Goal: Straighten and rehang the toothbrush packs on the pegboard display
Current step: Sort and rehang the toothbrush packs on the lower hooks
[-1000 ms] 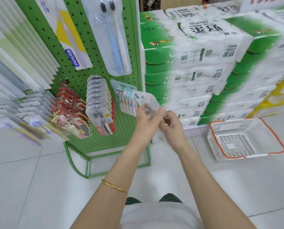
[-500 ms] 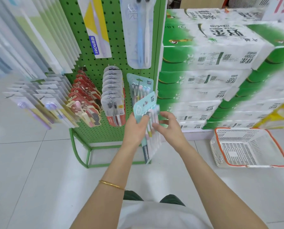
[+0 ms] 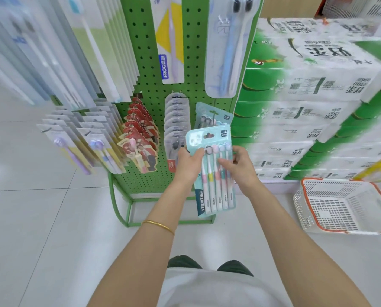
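Both hands grip the teal toothbrush pack, left hand on its left edge, right hand on its right, held upright just before the pegboard (a twin pack hangs behind it), so it looks straightened but not yet hung.
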`<control>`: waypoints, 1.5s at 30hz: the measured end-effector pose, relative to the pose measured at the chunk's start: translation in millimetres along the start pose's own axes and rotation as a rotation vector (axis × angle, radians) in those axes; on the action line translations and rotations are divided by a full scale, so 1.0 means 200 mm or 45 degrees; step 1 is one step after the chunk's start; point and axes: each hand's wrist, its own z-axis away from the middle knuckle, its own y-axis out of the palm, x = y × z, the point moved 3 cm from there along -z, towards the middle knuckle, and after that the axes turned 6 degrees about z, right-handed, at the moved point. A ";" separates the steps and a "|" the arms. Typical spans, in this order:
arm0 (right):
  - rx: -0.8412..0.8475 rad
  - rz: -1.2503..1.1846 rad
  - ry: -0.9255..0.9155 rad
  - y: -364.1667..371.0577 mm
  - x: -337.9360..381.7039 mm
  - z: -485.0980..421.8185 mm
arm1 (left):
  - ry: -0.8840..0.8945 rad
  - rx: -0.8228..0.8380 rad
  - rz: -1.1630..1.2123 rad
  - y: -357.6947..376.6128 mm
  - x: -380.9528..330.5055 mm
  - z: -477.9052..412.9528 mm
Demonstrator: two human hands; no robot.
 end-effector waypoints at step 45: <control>-0.305 -0.087 0.005 0.09 -0.19 -0.62 | 0.160 0.334 -0.286 0.15 0.19 -0.38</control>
